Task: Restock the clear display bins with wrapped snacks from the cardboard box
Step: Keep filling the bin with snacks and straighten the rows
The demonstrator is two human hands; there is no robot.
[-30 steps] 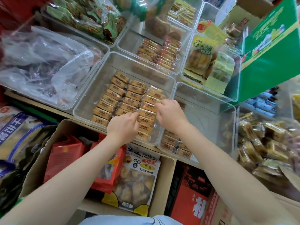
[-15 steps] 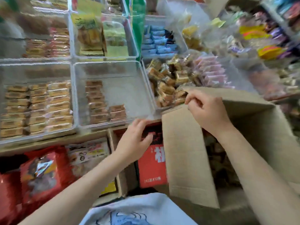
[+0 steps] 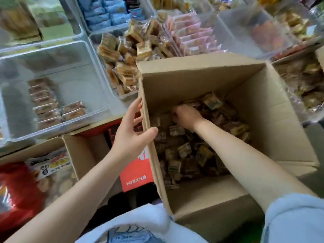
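Note:
The open cardboard box (image 3: pixel 192 76) stands in front of me, its floor covered with small wrapped snacks (image 3: pixel 184 151). My right hand (image 3: pixel 185 116) is down inside it, fingers curled into the pile at the far side. My left hand (image 3: pixel 133 135) holds the box's left wall, thumb over the rim and fingers along the outside. To the left lies a clear display bin (image 3: pixel 73 64) with only two short rows of brown wrapped bars (image 3: pixel 45 102). Behind the box, another clear bin (image 3: pixel 126 55) holds loose tan wrapped snacks.
Bins of pink packs (image 3: pixel 192 35) and blue packs (image 3: pixel 108 13) sit further back. A bin of brown snacks (image 3: pixel 306 81) is at the right. Below the shelf, a second carton (image 3: pixel 84 151) holds red bags (image 3: pixel 15 193), beside a red box (image 3: pixel 136 172).
My view swung right from the bins to the cardboard box. My right hand left the box flap and went down into the snacks; my left hand moved onto the box's left wall.

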